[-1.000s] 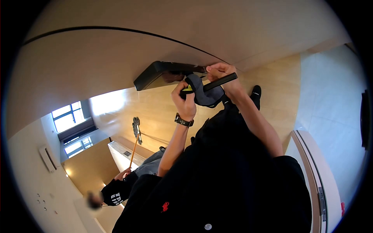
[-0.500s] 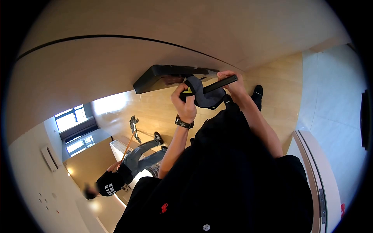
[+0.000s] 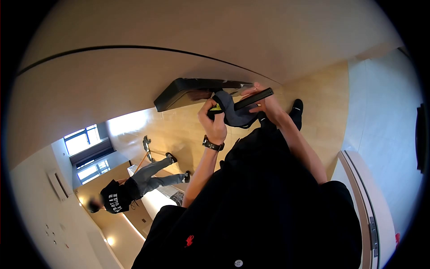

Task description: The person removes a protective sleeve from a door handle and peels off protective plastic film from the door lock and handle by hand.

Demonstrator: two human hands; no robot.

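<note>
My left hand (image 3: pixel 214 124), with a dark strap on its wrist, is closed on a grey and black cloth-like item (image 3: pixel 234 113) with a yellow-green patch. This item lies against a black bar (image 3: pixel 253 98) beside a glossy dark fixture (image 3: pixel 183 92) on the beige panel. My right hand (image 3: pixel 268 102) is behind the bar, its fingers stretched toward the fixture and its thumb apart below the bar. Nothing shows in its grasp, though the bar hides part of the palm.
A person (image 3: pixel 130 190) in a dark top stands at the lower left with a long-handled mop (image 3: pixel 147 145). A large beige panel (image 3: pixel 121 74) spans the top. At the right are a door edge (image 3: pixel 365 206) and pale flooring (image 3: pixel 389 121).
My right hand's fingers have spread from a pinch near the fixture, and its thumb has come down below the bar. My left hand keeps its hold. The other person has stepped leftward with the mop.
</note>
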